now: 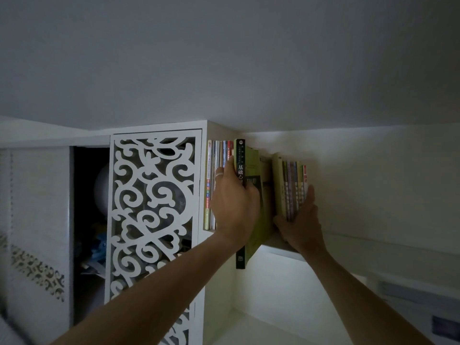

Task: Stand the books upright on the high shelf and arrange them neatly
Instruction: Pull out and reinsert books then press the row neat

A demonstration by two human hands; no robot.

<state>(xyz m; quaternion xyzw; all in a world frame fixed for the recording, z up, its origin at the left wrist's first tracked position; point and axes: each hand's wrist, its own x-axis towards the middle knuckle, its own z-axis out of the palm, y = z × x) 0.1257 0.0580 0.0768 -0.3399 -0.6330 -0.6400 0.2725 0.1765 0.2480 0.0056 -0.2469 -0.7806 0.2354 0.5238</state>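
Note:
A high white shelf (283, 249) just under the ceiling holds upright books. Several thin books (216, 158) stand at its left end. My left hand (234, 205), with a ring on one finger, grips a large book with a black spine and green cover (241, 155) that sticks out past the shelf's front edge. To the right, a bundle of several slim books (291, 185) stands upright. My right hand (301, 220) holds this bundle, thumb on its left face and fingers flat along its right side. A gap lies between the green book and the bundle.
A white cabinet with a carved scrollwork door (154, 202) stands left of the shelf. Beside it is a dark open compartment (89, 220) with a pale round object and clutter. The ceiling is close above the books. The wall runs on to the right.

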